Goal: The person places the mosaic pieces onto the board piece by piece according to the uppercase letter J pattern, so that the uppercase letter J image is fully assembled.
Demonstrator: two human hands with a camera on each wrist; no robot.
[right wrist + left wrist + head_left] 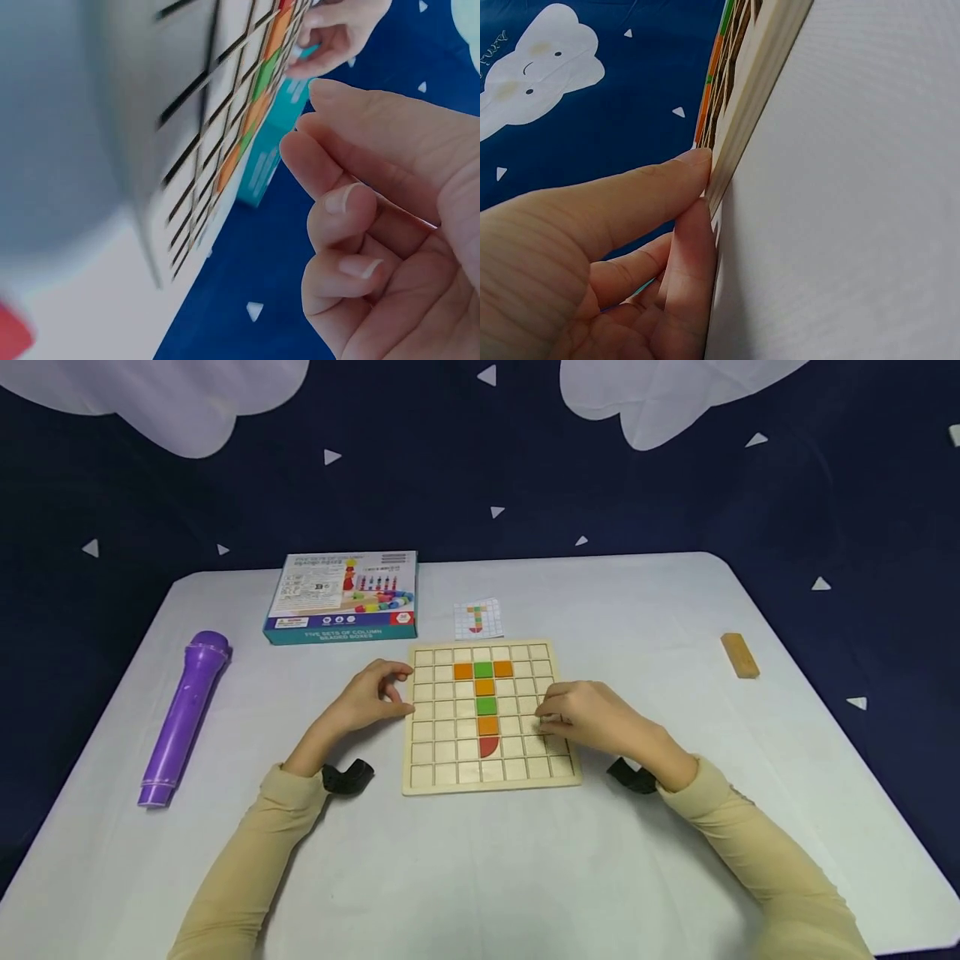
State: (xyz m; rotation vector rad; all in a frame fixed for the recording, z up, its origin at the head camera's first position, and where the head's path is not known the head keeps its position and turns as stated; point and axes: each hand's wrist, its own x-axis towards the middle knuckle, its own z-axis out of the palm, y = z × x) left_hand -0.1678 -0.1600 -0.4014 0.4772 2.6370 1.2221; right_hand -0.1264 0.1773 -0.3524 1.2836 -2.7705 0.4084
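Observation:
A light wooden grid board lies flat on the table. Coloured tiles form a T on it: an orange tile, a green tile and another orange tile across the top, with orange and green ones alternating down to a red rounded tile. My left hand rests its thumb and fingertips, spread apart, against the board's left edge; the left wrist view shows the thumb at that edge. Over the right columns hovers my right hand. Its fingers are loosely bent, with nothing visible between them.
Behind the board lies a small paper card printed with a similar T. A toy box sits at the back left, and a purple tube lies left. Far right is a small wooden block. A blurred red thing shows in the right wrist view.

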